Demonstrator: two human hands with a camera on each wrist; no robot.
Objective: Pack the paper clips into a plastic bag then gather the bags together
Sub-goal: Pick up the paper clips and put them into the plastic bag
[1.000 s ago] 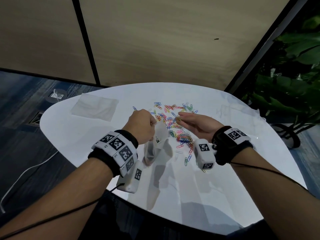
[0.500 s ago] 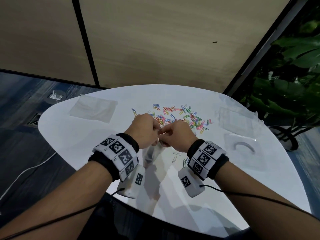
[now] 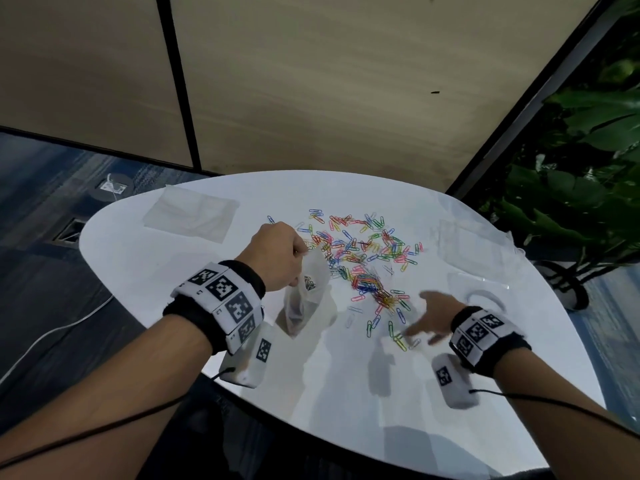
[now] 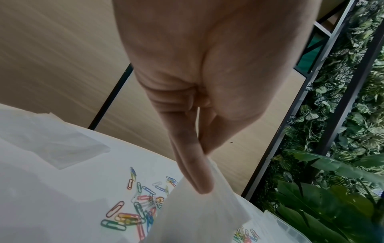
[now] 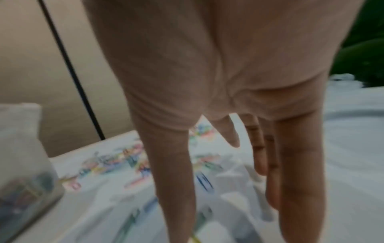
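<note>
Pinching bag (image 3: 304, 299) rim w/ L hand (image 3: 277, 258); R hand (image 3: 433, 317) splayed over clips (image 3: 367, 258)

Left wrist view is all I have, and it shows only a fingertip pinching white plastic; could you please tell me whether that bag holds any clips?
Observer: Yes. In the head view a small dark cluster of clips shows through the bag that the left hand holds up by its top.
Operator: Thank you. Where is the other hand?
Observer: The right hand is low over the near edge of the loose paper clips on the table.
Operator: Does its grip hold anything?
Observer: Nothing that I can see. The fingers are straight and spread, though the picture is blurred.
</note>
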